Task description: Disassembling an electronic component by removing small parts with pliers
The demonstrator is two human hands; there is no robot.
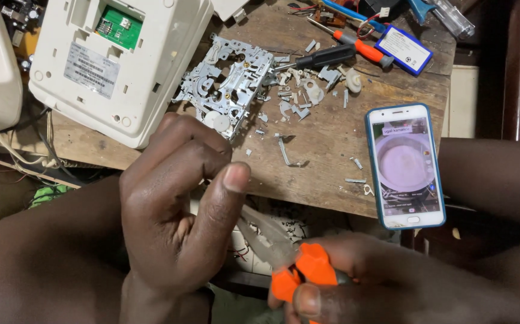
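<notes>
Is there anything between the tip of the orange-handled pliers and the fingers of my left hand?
Nothing visible. The pliers, gripped in the right hand, point up toward the left hand, and their tip reaches the thumb. Whatever the pinched fingers hold is too small or hidden to tell.

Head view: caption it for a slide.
Left hand meets orange-handled pliers in right hand above wooden table.

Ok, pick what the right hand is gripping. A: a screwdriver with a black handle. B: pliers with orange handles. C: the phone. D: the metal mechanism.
B: the right hand is closed around the orange handles of the pliers, whose tips point up toward the left hand; the screwdriver, phone and mechanism lie untouched on the table.
</notes>
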